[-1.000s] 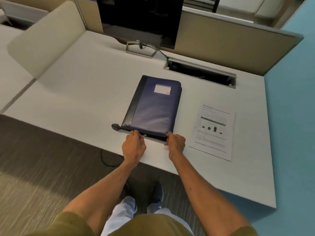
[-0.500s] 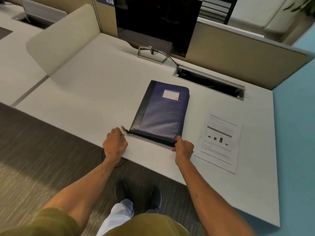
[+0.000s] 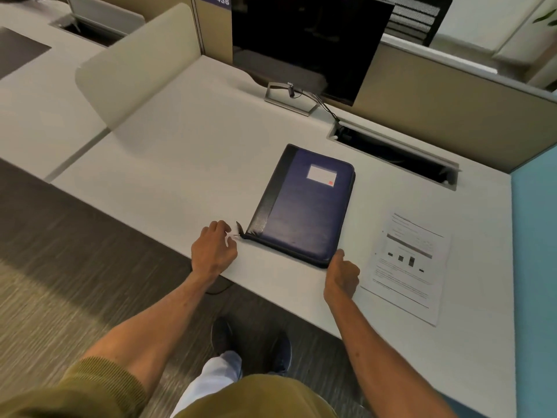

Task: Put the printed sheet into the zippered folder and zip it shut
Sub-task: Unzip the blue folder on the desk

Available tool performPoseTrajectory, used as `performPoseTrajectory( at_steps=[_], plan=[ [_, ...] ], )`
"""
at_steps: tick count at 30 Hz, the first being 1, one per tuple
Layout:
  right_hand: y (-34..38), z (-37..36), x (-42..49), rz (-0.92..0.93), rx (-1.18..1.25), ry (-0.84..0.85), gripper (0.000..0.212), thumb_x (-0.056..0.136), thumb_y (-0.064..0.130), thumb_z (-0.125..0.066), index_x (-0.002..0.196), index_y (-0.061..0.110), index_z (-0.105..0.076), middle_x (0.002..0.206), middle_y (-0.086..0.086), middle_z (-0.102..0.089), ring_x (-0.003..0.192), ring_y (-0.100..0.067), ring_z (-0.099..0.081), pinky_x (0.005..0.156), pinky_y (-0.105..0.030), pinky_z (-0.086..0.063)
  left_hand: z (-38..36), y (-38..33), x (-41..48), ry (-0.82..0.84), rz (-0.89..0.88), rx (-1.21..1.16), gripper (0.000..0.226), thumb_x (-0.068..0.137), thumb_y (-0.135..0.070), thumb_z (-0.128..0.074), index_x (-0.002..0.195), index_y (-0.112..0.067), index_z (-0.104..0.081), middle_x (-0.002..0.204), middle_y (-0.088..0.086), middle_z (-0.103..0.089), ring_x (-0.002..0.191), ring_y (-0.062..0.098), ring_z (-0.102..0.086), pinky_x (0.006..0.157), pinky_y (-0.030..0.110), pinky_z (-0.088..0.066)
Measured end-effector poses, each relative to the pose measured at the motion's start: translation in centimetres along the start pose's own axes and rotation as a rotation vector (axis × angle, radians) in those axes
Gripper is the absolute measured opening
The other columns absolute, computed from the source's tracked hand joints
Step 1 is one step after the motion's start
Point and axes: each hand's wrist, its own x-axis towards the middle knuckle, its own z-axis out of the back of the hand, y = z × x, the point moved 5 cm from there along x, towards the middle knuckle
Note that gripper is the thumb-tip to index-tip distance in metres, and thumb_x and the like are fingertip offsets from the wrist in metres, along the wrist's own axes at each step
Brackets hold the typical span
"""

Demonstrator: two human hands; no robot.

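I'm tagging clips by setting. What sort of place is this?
Most likely an open-plan office: a white desk with a monitor, divider panels between workstations, and a cable slot cut into it.

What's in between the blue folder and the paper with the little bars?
Mostly bare white desk, in the head view. At the near end, the right hand holds the folder by its corner, beside the sheet.

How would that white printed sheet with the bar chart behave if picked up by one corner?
The white printed sheet lies flat on the smooth pale desk, so it is probably thin and light, likely drooping when lifted. Pushed, it would probably slide rather than lift.
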Motion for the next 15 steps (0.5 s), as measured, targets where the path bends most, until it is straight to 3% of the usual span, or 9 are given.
performPoseTrajectory(
  at_steps=[7, 12, 15],
  plan=[
    [3.1, -0.2, 0.8, 0.142, -0.080, -0.103, 0.024, 0.101, 0.030, -0.063, 0.110, 0.009, -0.070, 0.113, -0.013, -0.075, 0.105, -0.036, -0.071, 0.094, -0.047, -0.060, 1.3, -1.6, 2.7, -0.010, -0.094, 0.032, 0.034, 0.105, -0.025, -0.055, 0.137, -0.016, -0.061, 0.134, 0.001, -0.067, 0.124, 0.023, -0.062, 0.090, 0.044, -0.062],
    [4.4, -1.4, 1.1, 0.177, -0.092, -0.097, 0.028, 0.101, 0.022, -0.067, 0.126, 0.009, -0.067, 0.128, -0.014, -0.070, 0.114, -0.036, -0.070, 0.097, -0.045, -0.059, 1.1, -4.1, 4.9, 0.024, -0.198, 0.014, 0.038, 0.107, -0.027, -0.056, 0.142, -0.014, -0.061, 0.141, 0.004, -0.066, 0.131, 0.025, -0.060, 0.101, 0.044, -0.058],
    [4.5, -1.7, 1.4, 0.159, -0.082, -0.095, 0.030, 0.101, 0.020, -0.068, 0.128, 0.007, -0.068, 0.130, -0.014, -0.070, 0.117, -0.037, -0.069, 0.099, -0.045, -0.059, 0.1, -6.7, 6.4, 0.181, -0.320, 0.059, 0.046, 0.112, -0.029, -0.052, 0.154, -0.010, -0.051, 0.156, 0.010, -0.055, 0.141, 0.032, -0.054, 0.114, 0.047, -0.050]
  ],
)
